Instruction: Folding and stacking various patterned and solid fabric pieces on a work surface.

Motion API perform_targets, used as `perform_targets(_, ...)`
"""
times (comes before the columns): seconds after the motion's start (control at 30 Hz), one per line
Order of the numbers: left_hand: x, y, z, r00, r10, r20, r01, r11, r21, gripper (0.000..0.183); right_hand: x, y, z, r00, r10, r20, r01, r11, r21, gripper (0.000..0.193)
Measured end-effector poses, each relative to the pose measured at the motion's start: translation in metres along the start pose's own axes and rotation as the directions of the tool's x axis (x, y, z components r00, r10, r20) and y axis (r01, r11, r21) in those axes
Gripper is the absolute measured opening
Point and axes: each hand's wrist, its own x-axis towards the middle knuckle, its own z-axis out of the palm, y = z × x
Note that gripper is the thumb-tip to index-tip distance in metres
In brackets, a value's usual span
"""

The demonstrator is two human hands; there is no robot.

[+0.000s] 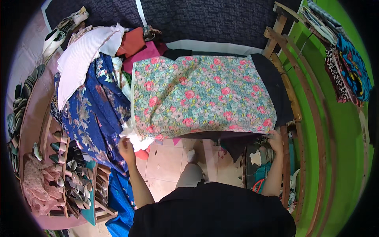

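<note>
A rectangular floral cloth in green, pink and cream (203, 94) lies spread over black fabric (272, 85), its near edge toward the person. The right hand (275, 142) has its grip pinched on the near right corner, while the left hand (126, 150) is at crumpled white fabric (136, 139) by the near left corner, its grip unclear. Shiny navy floral fabric (92, 114) lies heaped left.

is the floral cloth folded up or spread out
Spread out: the floral cloth lies broad and nearly flat, the left hand and right hand by its near corners. I cannot tell whether it's doubled.
</note>
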Motion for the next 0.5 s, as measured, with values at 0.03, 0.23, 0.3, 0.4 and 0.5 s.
perform_targets(0.03,0.014,0.031,0.014,0.991,0.114,-0.065,-0.111,0.993,0.042,0.017,0.008,-0.004,-0.002,0.999,0.025,0.020,-0.027,0.997,0.076,0.026)
perform_targets(0.23,0.131,0.159,0.110,0.772,0.565,0.291,-0.631,0.735,0.247,0.022,0.098,-0.085,0.001,0.983,-0.022,-0.184,0.079,0.948,0.309,0.030)
perform_targets(0.3,0.175,0.166,0.147,0.630,0.613,0.477,-0.765,0.595,0.246,0.029,0.128,-0.136,0.012,0.994,-0.016,-0.106,0.044,0.961,0.273,0.034)
perform_targets(0.4,0.236,0.156,0.198,0.557,0.518,0.649,-0.797,0.554,0.242,0.044,0.181,-0.170,0.045,0.978,-0.186,-0.092,0.205,0.936,0.285,0.038)
perform_targets(0.5,0.277,0.131,0.237,0.540,0.443,0.716,-0.831,0.413,0.372,0.070,0.228,-0.195,0.067,0.970,-0.236,-0.058,0.243,0.926,0.288,0.040)
